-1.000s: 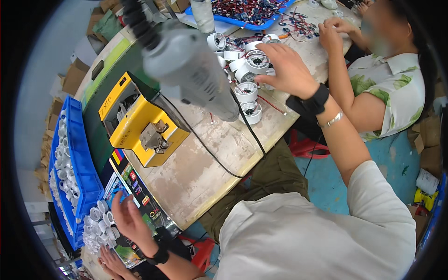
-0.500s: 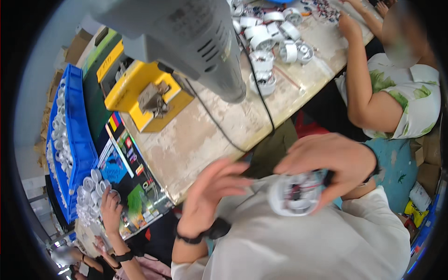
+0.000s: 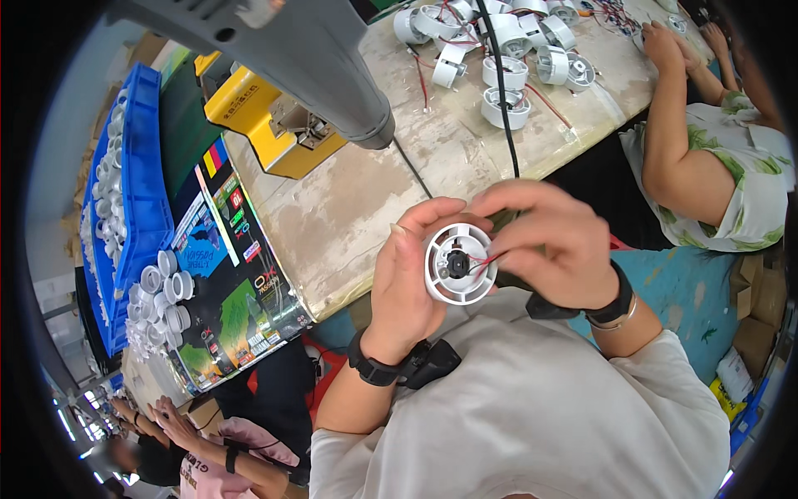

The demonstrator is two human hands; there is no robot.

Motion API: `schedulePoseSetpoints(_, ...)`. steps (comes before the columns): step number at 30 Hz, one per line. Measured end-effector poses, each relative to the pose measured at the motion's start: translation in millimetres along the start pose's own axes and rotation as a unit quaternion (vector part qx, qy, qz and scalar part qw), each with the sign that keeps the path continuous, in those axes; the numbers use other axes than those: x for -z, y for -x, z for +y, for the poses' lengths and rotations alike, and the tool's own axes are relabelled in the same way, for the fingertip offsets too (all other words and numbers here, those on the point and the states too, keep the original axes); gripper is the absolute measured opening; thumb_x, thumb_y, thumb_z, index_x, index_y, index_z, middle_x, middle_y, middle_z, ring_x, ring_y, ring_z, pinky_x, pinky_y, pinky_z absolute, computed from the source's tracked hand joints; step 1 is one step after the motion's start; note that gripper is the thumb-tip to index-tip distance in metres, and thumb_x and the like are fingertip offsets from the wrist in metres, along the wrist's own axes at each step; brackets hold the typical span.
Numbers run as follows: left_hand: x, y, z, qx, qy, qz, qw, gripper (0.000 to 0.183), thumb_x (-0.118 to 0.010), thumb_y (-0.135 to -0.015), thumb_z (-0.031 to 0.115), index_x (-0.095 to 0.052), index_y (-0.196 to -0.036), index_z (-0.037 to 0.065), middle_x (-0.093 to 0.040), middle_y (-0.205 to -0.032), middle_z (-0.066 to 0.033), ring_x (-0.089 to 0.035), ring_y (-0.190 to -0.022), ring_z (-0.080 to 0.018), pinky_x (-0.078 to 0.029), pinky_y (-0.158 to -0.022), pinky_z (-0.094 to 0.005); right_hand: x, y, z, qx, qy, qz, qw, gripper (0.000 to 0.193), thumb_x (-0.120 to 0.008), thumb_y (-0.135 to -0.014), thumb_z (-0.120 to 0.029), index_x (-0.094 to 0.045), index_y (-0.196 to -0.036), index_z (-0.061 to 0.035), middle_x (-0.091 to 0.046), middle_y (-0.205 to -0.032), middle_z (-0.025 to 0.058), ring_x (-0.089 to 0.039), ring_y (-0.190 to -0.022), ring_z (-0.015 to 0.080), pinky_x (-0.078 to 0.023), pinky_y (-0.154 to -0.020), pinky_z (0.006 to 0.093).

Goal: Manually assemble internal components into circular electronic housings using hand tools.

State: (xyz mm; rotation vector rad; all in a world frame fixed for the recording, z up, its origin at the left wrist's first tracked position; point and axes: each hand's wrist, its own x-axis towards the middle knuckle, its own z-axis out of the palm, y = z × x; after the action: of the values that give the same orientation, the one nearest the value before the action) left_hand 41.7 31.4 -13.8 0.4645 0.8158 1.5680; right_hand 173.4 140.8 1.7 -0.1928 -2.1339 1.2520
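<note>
A white round plastic housing (image 3: 460, 287) with open spokes round its rim and a black part in its centre rests in my left hand (image 3: 397, 291). My left fingers and thumb curl round its side, and its open face is turned up. From the centre run thin red and dark wires (image 3: 482, 264). My right hand (image 3: 557, 245) meets the housing's right side, with thumb and fingertips pinched on the wires. Both hands are over my lap, just off the table's front edge.
A grey heat gun (image 3: 332, 75) hangs above the table beside a yellow metal fixture (image 3: 266, 125). Several similar wired housings (image 3: 507, 75) lie at the back. White rings (image 3: 162, 291) and a blue bin (image 3: 145, 191) stand left. Co-workers' arms (image 3: 682, 158) show at right and lower left.
The housing has passed from my right hand to my left, which was empty. My right fingers have moved to its wires. A co-worker's hand at left has drawn back from the white rings.
</note>
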Motion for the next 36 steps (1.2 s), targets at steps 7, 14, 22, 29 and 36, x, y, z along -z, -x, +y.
schedulePoseSetpoints(7,-3.0,-2.4,-1.7,-0.042,-0.089,-0.004,0.995,0.068,-0.03,-0.086,0.055,-0.041,-0.11,-0.007,-0.051,-0.107,-0.0181,-0.055,-0.093,-0.0198,-0.046,-0.079,-0.0286,-5.6,-5.9,-4.0,0.047,0.131,0.014,0.99,0.017,-0.067,-0.065,-0.013,-0.06,-0.08,-0.0075,-0.05,-0.068,0.0032,-0.043,-0.059,0.0197,-0.035,-0.055,0.028)
schedulePoseSetpoints(14,-3.2,-1.6,4.0,-0.013,-0.171,-0.041,0.984,0.067,-0.033,-0.086,0.054,-0.045,-0.11,-0.006,-0.055,-0.102,-0.0115,-0.053,-0.092,-0.0139,-0.043,-0.078,-0.0241,-4.2,-1.3,-5.2,0.043,0.151,0.003,0.988,0.024,-0.071,-0.057,-0.012,-0.06,-0.078,-0.0093,-0.046,-0.062,0.0021,-0.042,-0.057,0.0192,-0.034,-0.053,0.0281)
schedulePoseSetpoints(22,-4.5,-5.4,-1.6,-0.03,-0.162,-0.04,0.986,0.061,-0.032,-0.089,0.05,-0.046,-0.11,-0.006,-0.055,-0.101,-0.0101,-0.053,-0.09,-0.0122,-0.042,-0.078,-0.0236,-3.3,-0.9,-6.2,0.006,0.157,0.017,0.987,0.022,-0.071,-0.057,-0.011,-0.06,-0.076,-0.0097,-0.048,-0.06,0.0017,-0.042,-0.054,0.0188,-0.034,-0.052,0.028)
schedulePoseSetpoints(29,-5.8,-9.9,1.0,-0.036,-0.191,-0.038,0.98,0.054,-0.031,-0.091,0.044,-0.05,-0.104,-0.005,-0.057,-0.091,-0.0081,-0.053,-0.081,-0.0101,-0.042,-0.072,-0.022,2.9,-3.5,2.4,0.002,0.102,-0.027,0.994,0.017,-0.068,-0.059,-0.01,-0.06,-0.074,-0.0108,-0.048,-0.059,0.0014,-0.042,-0.053,0.0195,-0.034,-0.05,0.0284)
schedulePoseSetpoints(36,-7.1,-11.3,5.8,-0.018,-0.177,-0.033,0.983,0.052,-0.032,-0.091,0.044,-0.051,-0.101,-0.004,-0.056,-0.089,-0.0066,-0.052,-0.078,-0.009,-0.042,-0.069,-0.0217,16.5,-12.6,8.0,0.07,0.071,-0.128,0.987,0.013,-0.065,-0.064,-0.006,-0.059,-0.074,-0.0111,-0.046,-0.06,0.0013,-0.042,-0.052,0.0188,-0.034,-0.047,0.0282)
